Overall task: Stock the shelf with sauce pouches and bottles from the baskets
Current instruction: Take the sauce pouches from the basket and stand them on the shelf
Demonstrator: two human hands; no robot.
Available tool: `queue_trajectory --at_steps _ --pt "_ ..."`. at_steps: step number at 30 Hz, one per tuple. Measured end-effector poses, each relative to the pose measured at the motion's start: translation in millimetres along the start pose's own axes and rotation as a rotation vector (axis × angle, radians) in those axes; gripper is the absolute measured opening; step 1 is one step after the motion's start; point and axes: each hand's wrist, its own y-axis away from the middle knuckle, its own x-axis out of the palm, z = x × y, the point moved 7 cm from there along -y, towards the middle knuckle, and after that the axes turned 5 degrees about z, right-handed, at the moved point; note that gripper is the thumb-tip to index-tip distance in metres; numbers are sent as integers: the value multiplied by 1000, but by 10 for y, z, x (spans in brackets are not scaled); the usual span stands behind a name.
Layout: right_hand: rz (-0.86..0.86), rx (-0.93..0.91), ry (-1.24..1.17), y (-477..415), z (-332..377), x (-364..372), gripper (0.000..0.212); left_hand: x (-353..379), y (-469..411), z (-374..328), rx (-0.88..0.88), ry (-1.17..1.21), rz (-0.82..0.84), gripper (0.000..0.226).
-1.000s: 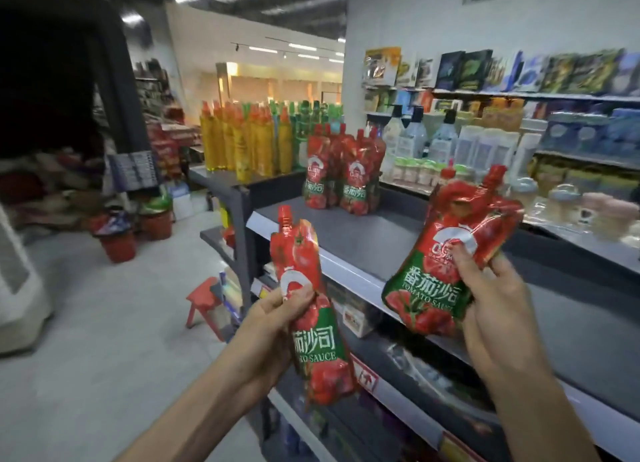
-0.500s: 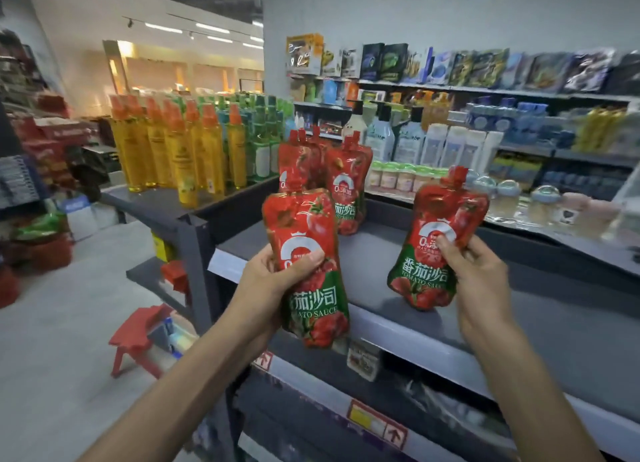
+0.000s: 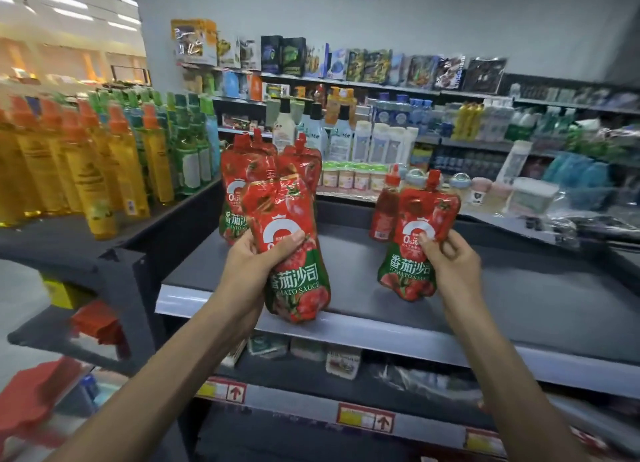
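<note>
The left hand (image 3: 256,257) grips a red and green tomato sauce pouch (image 3: 291,253) around its middle, thumb across the front, holding it upright over the front edge of the dark grey shelf (image 3: 519,295). The right hand (image 3: 450,264) pinches a second pouch (image 3: 415,250) by its right side, fingers curled onto the front; this one stands upright with its bottom at or just above the shelf board, and contact cannot be told. Behind the left pouch, a small group of matching pouches (image 3: 249,170) stands at the back left of the shelf. Just beside the right pouch, to its left and partly behind it, stands a small red sauce bottle (image 3: 386,205). On the neighbouring shelf to the left are rows of yellow bottles (image 3: 83,170) with orange caps and green bottles (image 3: 187,150) behind them.
</note>
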Motion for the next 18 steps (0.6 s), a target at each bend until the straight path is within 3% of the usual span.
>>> queue_trajectory --at_steps 8,12,15,18 --pt "3 -1 -19 104 58 -55 42 95 -24 -19 -38 -45 41 44" --pt "-222 -50 196 479 121 -338 42 70 -21 -53 -36 -101 74 44" --pt "-347 -236 353 994 333 -305 29 61 -21 -66 -30 -109 87 44" --pt "-83 -291 360 1167 505 195 24 108 -17 -114 -10 -121 107 43"
